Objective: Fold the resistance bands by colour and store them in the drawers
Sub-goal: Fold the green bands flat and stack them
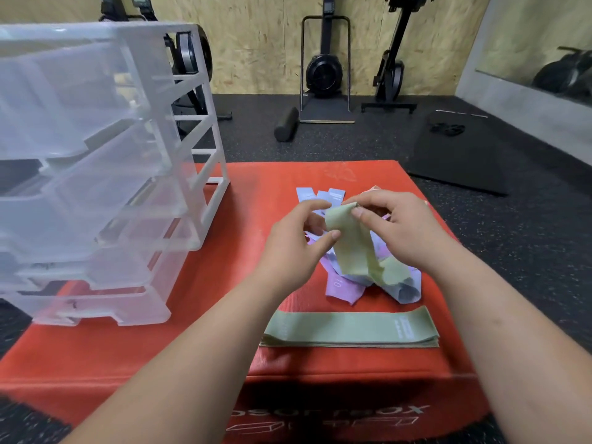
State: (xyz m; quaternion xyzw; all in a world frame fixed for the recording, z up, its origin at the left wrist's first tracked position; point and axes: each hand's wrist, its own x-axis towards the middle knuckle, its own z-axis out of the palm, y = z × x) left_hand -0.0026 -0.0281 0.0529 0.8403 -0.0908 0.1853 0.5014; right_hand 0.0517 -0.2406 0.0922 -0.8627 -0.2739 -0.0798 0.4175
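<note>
Left hand (pixel 294 248) and right hand (pixel 397 229) each pinch the light-green band (pixel 349 241), held above the red box (pixel 256 219) centre. Stacked green bands (pixel 349 330) lie near the box front edge; drawers (pixel 96 174) occupy its left.

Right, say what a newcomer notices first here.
The left hand and right hand pinch a pale green band mid-frame above a heap of purple and blue bands on the red box. A flat stack of green bands lies nearer the camera; the clear drawer unit stands at left.
</note>
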